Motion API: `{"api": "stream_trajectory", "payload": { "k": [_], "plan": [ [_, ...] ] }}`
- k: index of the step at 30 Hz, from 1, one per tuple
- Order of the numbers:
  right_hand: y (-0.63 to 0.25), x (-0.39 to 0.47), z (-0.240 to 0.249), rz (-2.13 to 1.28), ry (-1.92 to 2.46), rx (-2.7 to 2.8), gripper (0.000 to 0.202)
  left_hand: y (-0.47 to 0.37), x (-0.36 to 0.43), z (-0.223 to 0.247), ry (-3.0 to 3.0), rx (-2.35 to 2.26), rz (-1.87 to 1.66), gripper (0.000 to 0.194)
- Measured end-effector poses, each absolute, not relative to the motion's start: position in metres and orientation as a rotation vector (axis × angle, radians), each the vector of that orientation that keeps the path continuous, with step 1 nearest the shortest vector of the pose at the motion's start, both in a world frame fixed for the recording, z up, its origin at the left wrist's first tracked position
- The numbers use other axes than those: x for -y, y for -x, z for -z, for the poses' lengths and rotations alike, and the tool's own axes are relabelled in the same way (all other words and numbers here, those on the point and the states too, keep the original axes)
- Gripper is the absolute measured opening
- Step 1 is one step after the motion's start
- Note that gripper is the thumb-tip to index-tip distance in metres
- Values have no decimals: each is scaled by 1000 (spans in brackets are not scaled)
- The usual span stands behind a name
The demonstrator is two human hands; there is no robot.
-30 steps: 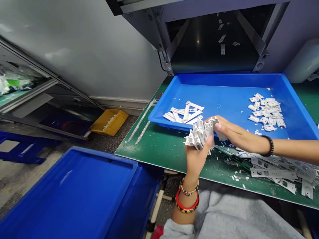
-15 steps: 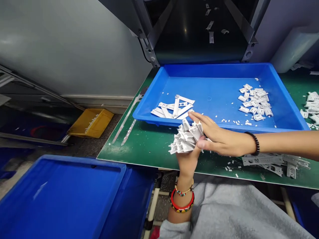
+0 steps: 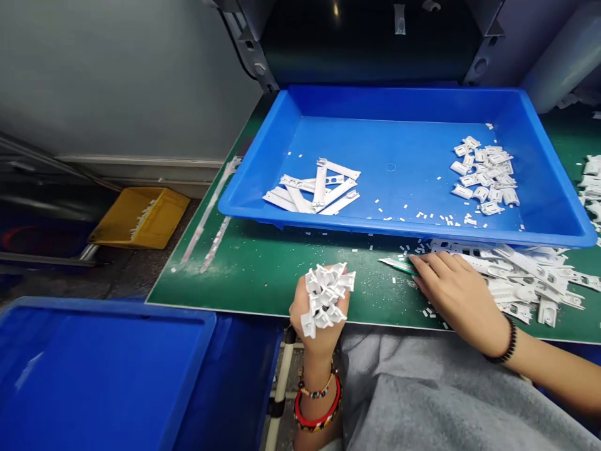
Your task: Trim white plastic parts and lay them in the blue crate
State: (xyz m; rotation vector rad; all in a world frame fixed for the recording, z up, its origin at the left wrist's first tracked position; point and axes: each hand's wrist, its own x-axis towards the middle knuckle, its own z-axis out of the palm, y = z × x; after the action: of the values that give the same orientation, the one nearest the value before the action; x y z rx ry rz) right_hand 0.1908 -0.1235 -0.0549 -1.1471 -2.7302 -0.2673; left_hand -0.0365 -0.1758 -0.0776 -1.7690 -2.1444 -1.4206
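Note:
My left hand [image 3: 322, 313] is closed around a bundle of long white plastic parts [image 3: 325, 294], their ends pointing up at the camera, over the table's front edge. My right hand [image 3: 453, 291] rests on the green table beside the heap of white parts, its fingers on a small knife [image 3: 398, 265] with a green handle and a pale pointed blade. That heap of white parts [image 3: 530, 279] lies to the right of my right hand. Behind both hands stands a blue tray [image 3: 399, 103], holding long white strips [image 3: 320, 186] at left and small short white pieces [image 3: 488, 172] at right.
A dark conveyor [image 3: 366, 50] ends behind the tray. More white parts [image 3: 592, 181] lie at the far right. Low on the left are a yellow bin [image 3: 162, 213] and a large blue container [image 3: 94, 376]. Small white scraps dot the green table [image 3: 263, 263].
My right hand has left the bundle and moved down and right to the knife. My left hand has lowered and shifted left with the bundle. The view has tilted down.

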Motion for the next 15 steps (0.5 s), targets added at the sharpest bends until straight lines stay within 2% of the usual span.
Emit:
{"api": "stream_trajectory", "payload": {
  "k": [7, 11, 15],
  "plan": [
    [-174, 133, 46, -150, 1061, 2440, 19, 39, 172, 87, 1726, 2275, 1480, 20],
    [-186, 157, 48, -508, 960, 2380, 22, 39, 171, 90, 1626, 2247, 1886, 35],
    [-211, 159, 61, -531, 1172, 2374, 20, 36, 170, 87, 1601, 2208, 2055, 37]
  ]
}}
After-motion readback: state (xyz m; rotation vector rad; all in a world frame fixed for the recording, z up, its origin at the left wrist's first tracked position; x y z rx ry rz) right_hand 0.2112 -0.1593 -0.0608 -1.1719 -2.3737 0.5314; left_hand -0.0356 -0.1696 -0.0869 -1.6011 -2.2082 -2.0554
